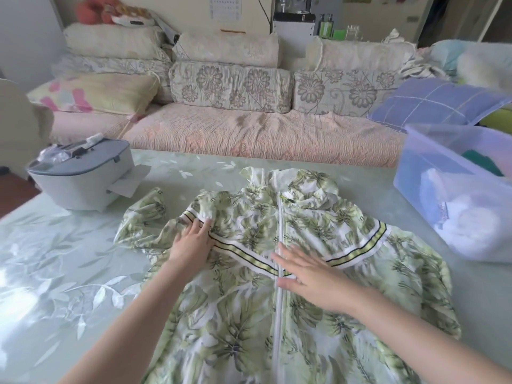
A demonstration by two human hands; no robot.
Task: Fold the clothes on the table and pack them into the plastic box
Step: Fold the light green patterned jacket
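On the table lies a leaf-print zip jacket. Left hand presses its sleeve, fingers straight; right hand lies flat at the zipper, fingers spread.

leaf-print jacket flat beside plastic box

Your left hand lies flat on the pale green leaf-print zip-up jacket, fingertips on its striped band beside the bunched sleeve. Your right hand rests across the white zipper with its fingers straight. The translucent plastic box, with clothes inside, stands to the jacket's right on the green leaf-patterned table.
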